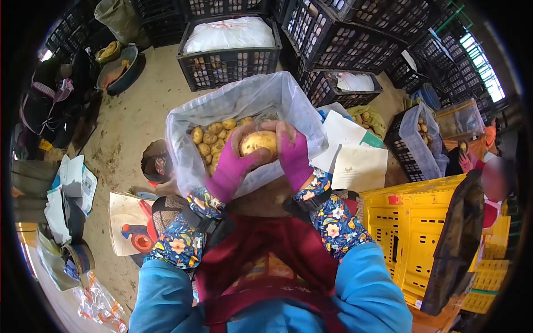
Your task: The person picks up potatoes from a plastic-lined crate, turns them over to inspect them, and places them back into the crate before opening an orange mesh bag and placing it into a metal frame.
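A large yellow potato (259, 143) is held between my two hands, above a crate lined with translucent plastic (222, 97). My left hand (236, 161), in a purple knitted glove with soiled fingers, grips the potato's left side. On its other side my right hand (291, 152), gloved the same way, curls its fingers around the potato. Smaller potatoes (210, 139) lie in the left part of the lined crate, below and beyond my hands. My hands and the potato hide part of the crate's inside.
A black crate with a white bag (230, 41) stands beyond, near stacked black crates (344, 41). Yellow plastic crates (411, 222) are at the right. Paper sheets (360, 166) lie beside the lined crate. A basin (119, 72) is at upper left; another person (491, 177) sits far right.
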Demonstrator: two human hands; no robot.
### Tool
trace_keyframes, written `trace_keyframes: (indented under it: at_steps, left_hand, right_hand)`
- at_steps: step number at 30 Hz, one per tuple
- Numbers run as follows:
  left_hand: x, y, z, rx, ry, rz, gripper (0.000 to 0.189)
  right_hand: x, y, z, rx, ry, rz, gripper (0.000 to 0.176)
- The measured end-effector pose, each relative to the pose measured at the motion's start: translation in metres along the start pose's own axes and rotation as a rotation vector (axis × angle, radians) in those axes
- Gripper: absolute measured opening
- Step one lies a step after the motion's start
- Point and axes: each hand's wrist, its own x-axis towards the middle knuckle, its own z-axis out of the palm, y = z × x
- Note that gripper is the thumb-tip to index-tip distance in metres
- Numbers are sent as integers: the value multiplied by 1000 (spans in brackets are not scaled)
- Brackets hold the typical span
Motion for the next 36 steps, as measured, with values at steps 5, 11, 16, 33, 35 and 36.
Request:
trace_keyframes:
  at_steps: [5, 11, 16, 33, 35, 36]
  left_hand:
    - [2, 2, 8, 631, 92, 471, 83]
    - [6, 4, 7, 755, 134, 637, 62]
    - [26, -26, -7, 434, 143, 491, 40]
    - [23, -2, -4, 414, 166, 492, 20]
    - [21, 6, -5, 214, 52, 381, 16]
    - [22, 6, -9, 180, 23, 297, 15]
  right_hand:
    - [-2, 23, -4, -23, -36, 93, 37]
    - [-16, 29, -2, -369, 14, -251, 39]
    - [-26, 1, 11, -65, 90, -11, 45]
    - [-13, 14, 12, 1540, -341, 1015, 39]
    - [-13, 18, 8, 1536, -421, 1056, 40]
    - [-14, 16, 8, 1496, -443, 1078, 40]
